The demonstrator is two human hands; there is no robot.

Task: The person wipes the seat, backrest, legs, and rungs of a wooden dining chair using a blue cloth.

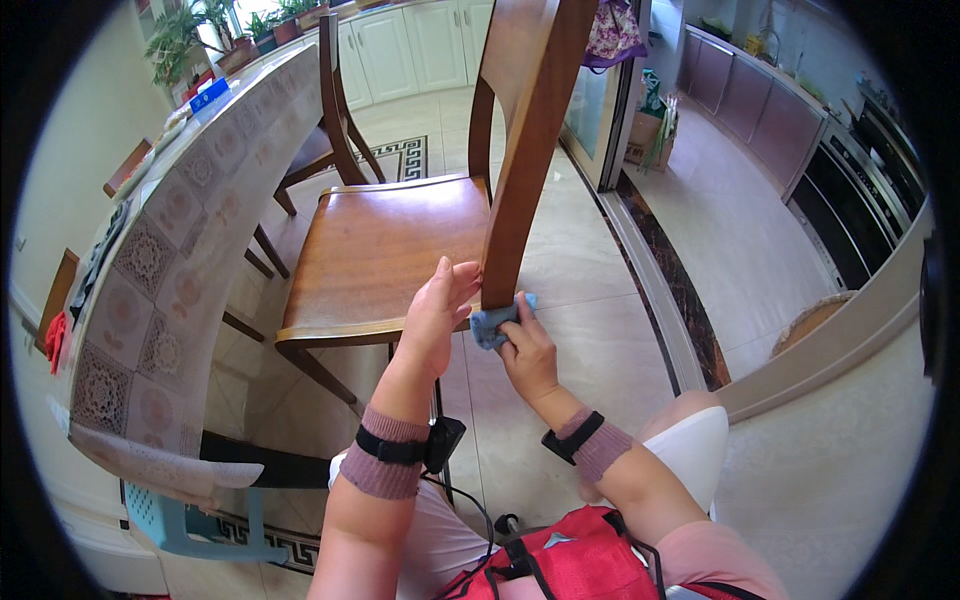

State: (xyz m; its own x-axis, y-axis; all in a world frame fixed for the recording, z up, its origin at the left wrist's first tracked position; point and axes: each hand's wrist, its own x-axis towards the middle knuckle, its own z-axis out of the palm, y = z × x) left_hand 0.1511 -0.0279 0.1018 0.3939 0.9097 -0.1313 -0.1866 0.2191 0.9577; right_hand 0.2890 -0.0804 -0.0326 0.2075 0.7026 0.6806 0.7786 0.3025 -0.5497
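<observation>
A wooden chair stands before me, its seat [397, 251] facing up and its side post [521, 172] rising to the top of the view. My right hand [531, 349] holds a light blue cloth [491, 326] pressed around the lower part of the post, near the seat's rear corner. My left hand [442, 307] is raised beside the post, palm towards it, over the seat's near edge. Its fingers are apart and hold nothing; the fingertips are at the post, and whether they touch it I cannot tell.
At left a table with a patterned cloth [187, 262] bears a blue box [208, 95]; a second chair [341, 127] is beyond. A light blue plastic stool [206, 532] stands lower left. A door track [652, 277] crosses the floor at right, with an oven [847, 195] beyond.
</observation>
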